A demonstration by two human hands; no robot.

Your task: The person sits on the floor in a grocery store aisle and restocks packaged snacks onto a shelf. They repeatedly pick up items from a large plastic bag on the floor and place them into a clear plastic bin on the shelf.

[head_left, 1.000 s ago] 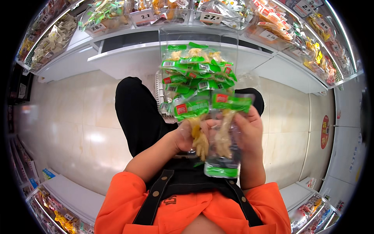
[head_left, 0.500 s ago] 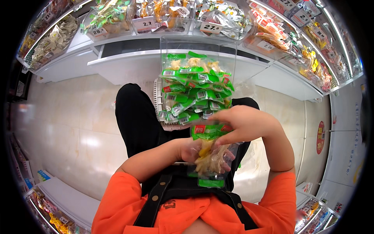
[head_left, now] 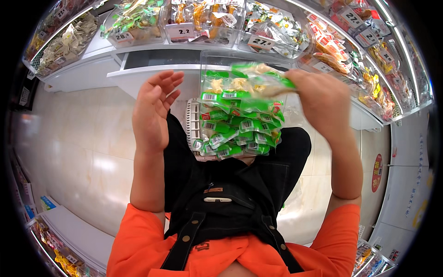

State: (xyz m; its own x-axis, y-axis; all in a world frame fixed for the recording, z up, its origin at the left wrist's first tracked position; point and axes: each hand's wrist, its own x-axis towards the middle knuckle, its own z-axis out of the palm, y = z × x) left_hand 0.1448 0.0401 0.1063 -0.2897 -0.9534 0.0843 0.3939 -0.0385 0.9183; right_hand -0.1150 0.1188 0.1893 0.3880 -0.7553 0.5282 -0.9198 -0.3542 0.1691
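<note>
My right hand [head_left: 320,99] grips a green-and-clear packet of chicken feet [head_left: 265,81] by its right end. The packet is smeared by motion and hangs above the far part of a pile of similar packets [head_left: 240,123]. That pile overlaps in rows inside a clear plastic bin [head_left: 214,59] between my knees. Off to the left, my left hand [head_left: 153,111] is raised with its fingers spread and nothing in it.
A white slotted basket [head_left: 192,121] shows at the bin's left side. Beyond it is a white shelf unit with a pulled-out drawer [head_left: 161,60]. Clear tubs of packaged snacks [head_left: 203,21] with price cards line the shelf above. More shelving curves round the right.
Both hands have left my lap. The right has carried packaged chicken feet forward over the bin; the left has let go, moved left and opened. The view has shifted slightly.
</note>
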